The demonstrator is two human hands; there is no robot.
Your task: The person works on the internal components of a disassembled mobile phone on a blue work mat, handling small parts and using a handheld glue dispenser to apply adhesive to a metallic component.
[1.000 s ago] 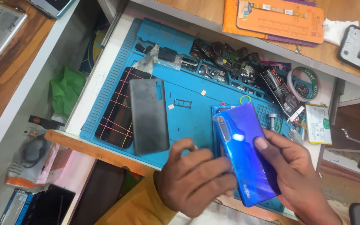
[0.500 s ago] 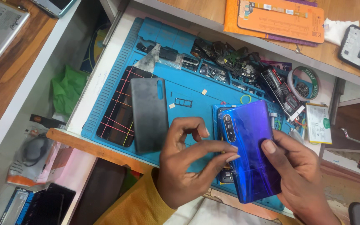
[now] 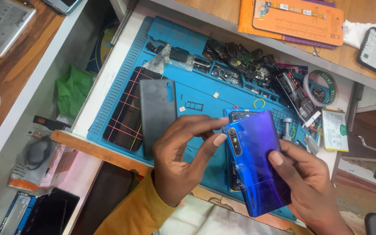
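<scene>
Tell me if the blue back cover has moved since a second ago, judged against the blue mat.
Yes. The blue back cover has slid slightly right and up over the blue mat, its camera end now tilted more upright.

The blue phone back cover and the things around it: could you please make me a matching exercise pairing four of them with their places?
1. blue back cover
2. dark grey cover
3. tape roll
4. green cloth

A. left of the blue mat
B. held in the right hand, left hand at its edge
C. flat on the mat's left part
D. beyond the mat's right end

1-B, 2-C, 3-D, 4-A
</scene>
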